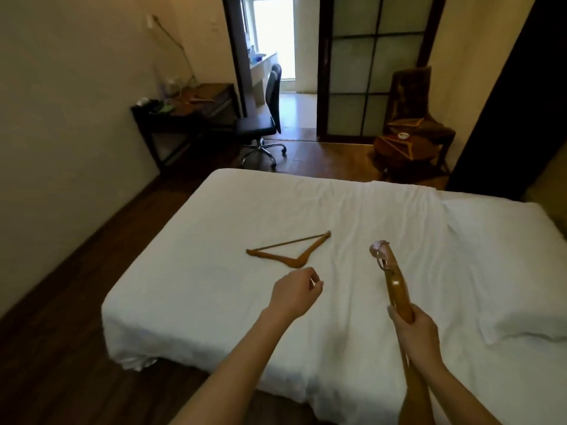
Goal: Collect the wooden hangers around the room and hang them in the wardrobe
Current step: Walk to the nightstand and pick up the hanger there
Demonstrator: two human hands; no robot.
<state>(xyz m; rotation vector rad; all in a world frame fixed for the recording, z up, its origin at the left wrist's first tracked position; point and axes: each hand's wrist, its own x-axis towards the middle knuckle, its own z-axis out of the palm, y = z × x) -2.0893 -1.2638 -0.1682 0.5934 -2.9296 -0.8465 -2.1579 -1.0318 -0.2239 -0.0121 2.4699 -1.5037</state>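
You are in the collecting stage, standing at the foot of the bed point(214, 302) with one wooden hanger already in hand. Your right hand point(412, 331) is closed around the held hanger point(397, 289), gripping it low on its wooden body so that it points up and away from you, seen nearly edge-on; its metal hook point(380, 251) is at the far tip. There may be more than one hanger in that grip, but I cannot tell from this angle.

Your left hand point(294, 291) hovers above the white sheet, fingers loosely curled and holding nothing. Just beyond it lies a second wooden hanger point(290, 251), flat on the sheet, its shoulder peak pointing toward you and its straight bar on the far side. The hand is near it but not touching.

The next move, as I judge it, is to reach forward with your left hand and take that hanger at the peak or along one arm, lifting it clear of the sheet. You could then pass it to your right hand so the left is free again.

More remains after that. On the dark desk point(184, 113) by the left wall there seems to be another hanger point(201, 99), small and blurred. The wardrobe itself is not clearly in view, so nothing is hung yet.
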